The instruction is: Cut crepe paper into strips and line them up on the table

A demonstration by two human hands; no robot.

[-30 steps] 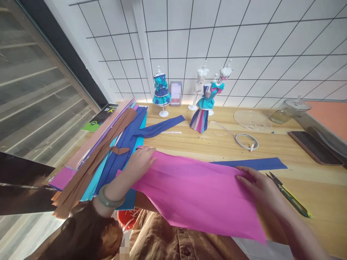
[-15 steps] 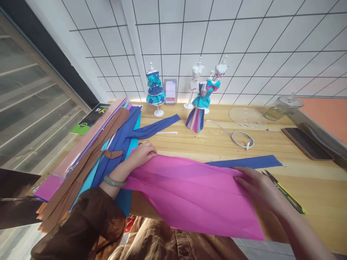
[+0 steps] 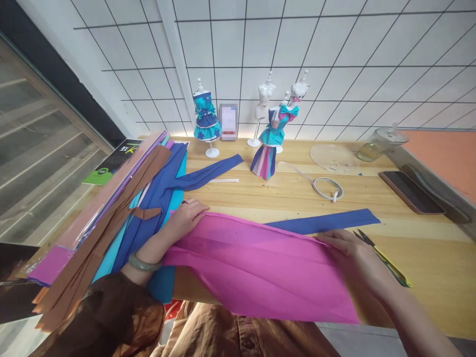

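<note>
Head view: left hand [image 3: 186,219] and right hand [image 3: 352,252] hold pink sheet [image 3: 266,267]

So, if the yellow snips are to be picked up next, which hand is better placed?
Probably the right hand: it is at the right end of the pink sheet, close beside the yellow snips. The left hand is at the sheet's other end, much farther away.

One head-worn view looks forward and down from close above the surface [image 3: 442,263], the tiled wall [image 3: 336,42] filling the frame's top.
</note>
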